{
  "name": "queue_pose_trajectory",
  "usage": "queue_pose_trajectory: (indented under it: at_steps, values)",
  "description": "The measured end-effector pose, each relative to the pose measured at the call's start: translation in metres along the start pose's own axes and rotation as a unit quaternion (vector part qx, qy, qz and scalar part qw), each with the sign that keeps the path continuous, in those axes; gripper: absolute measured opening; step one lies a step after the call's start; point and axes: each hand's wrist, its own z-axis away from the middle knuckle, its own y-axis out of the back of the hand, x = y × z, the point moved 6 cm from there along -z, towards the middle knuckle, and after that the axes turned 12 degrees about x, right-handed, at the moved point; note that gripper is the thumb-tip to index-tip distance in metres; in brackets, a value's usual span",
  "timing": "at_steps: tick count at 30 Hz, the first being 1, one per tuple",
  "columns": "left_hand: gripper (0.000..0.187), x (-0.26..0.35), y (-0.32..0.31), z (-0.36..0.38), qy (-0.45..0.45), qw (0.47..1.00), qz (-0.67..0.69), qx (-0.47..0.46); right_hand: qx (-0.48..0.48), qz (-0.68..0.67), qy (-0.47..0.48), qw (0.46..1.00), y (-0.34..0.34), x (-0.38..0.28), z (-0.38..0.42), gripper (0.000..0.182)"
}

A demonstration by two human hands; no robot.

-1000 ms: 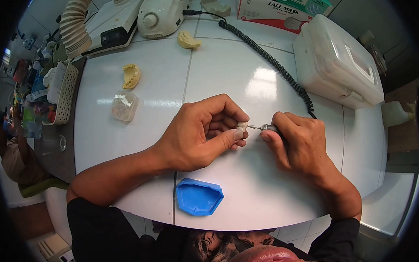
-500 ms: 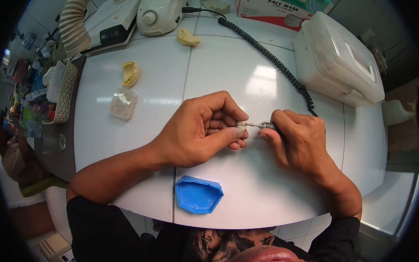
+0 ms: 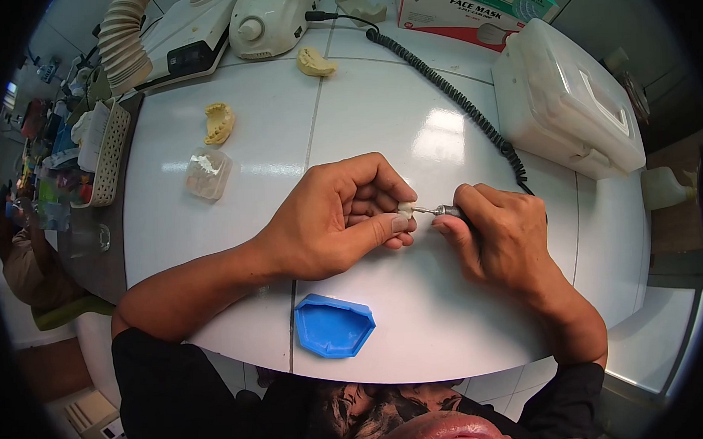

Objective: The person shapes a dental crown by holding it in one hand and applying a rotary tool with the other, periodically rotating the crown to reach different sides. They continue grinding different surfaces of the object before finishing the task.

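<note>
White tooth piece (image 3: 404, 210) pinched in left hand (image 3: 332, 220) fingers (curled); right hand (image 3: 499, 234) grips handpiece (image 3: 446, 211).

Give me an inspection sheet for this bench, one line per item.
Surface: white table, glossy, with seams.
Job's things: small white piece and handpiece, its bur tip at the piece.
Clutter: blue tray, two yellow casts, clear box, white case, mask box, basket.
Hands: left hand pinches the piece; right hand grips the handpiece.
Cables: coiled cord runs from the motor unit to the handpiece.
Surroundings: ribbed hose, crowded shelf at left, another person at far left.
</note>
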Motion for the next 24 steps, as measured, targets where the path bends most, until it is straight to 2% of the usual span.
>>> queue_pose_trajectory:
  at_steps: [24]
  values:
    - [0.020,0.0021,-0.0007,0.0004,-0.001,1.000,0.005,0.001,0.011,-0.003,0.001,1.000,-0.0002,0.0016,0.0001,0.043]
